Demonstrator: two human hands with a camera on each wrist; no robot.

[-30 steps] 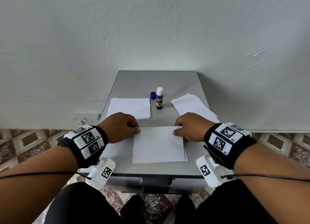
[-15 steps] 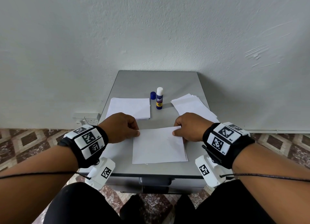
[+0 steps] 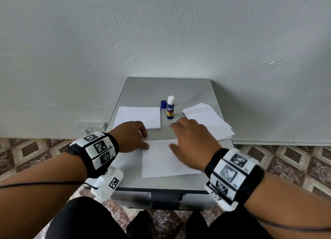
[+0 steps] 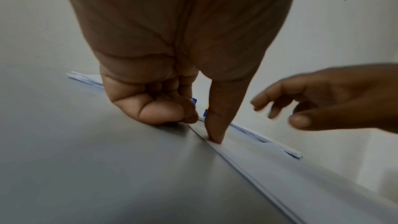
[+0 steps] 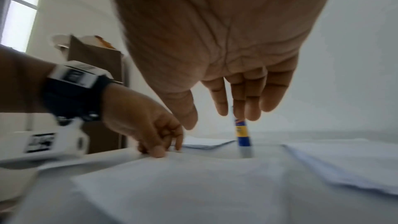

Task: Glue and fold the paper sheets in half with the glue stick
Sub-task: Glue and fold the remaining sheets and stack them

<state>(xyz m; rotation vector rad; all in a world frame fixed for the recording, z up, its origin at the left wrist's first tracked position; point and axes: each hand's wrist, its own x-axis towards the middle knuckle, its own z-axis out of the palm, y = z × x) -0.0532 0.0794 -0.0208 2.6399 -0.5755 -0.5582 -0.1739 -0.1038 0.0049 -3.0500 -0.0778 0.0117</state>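
A folded white sheet (image 3: 161,160) lies near the front of the grey cabinet top (image 3: 161,88). My left hand (image 3: 144,140) has its fingers curled, and its thumb (image 4: 215,130) presses the sheet's far left corner onto the top. My right hand (image 3: 176,135) hovers above the sheet's far right part with fingers spread and holds nothing; they point at the glue stick (image 3: 170,107). The uncapped glue stick stands upright mid-table, seen just beyond my right fingertips (image 5: 221,106) in the right wrist view. Its blue cap (image 3: 163,104) stands to its left.
A neat stack of folded sheets (image 3: 139,117) lies at the left of the top, behind my left hand. A fanned stack of loose sheets (image 3: 209,120) lies at the right edge. The wall rises right behind the cabinet; a drawer handle (image 3: 164,196) sits below the front edge.
My right hand has let go of the sheet's far right corner, opened and risen forward toward the glue stick. My left hand stays at the far left corner.
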